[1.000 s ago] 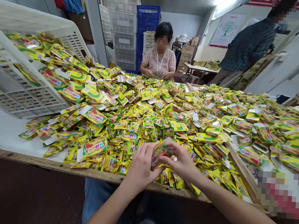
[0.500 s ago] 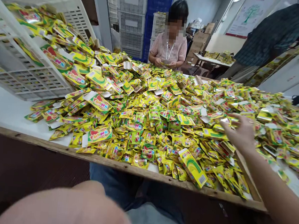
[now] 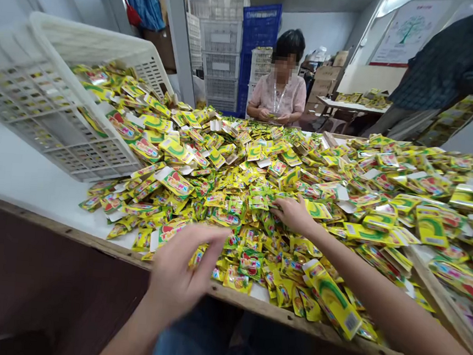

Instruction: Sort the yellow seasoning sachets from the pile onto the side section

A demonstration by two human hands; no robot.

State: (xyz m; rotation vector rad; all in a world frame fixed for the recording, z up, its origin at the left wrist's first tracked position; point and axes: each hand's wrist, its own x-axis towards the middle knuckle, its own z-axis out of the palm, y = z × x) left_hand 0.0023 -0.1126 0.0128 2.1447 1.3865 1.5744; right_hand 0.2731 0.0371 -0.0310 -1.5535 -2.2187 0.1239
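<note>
"Yellow sachets (image 3: 234, 199): which hand's closer?"

"My right hand (image 3: 295, 214), open, fingertips on them. My left hand (image 3: 182, 269) is blurred above the table edge (image 3: 90, 242); I can't tell if it's holding anything."

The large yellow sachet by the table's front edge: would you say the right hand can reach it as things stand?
Probably yes: that sachet lies uncovered, near the right hand, with only loose sachets between.
</note>
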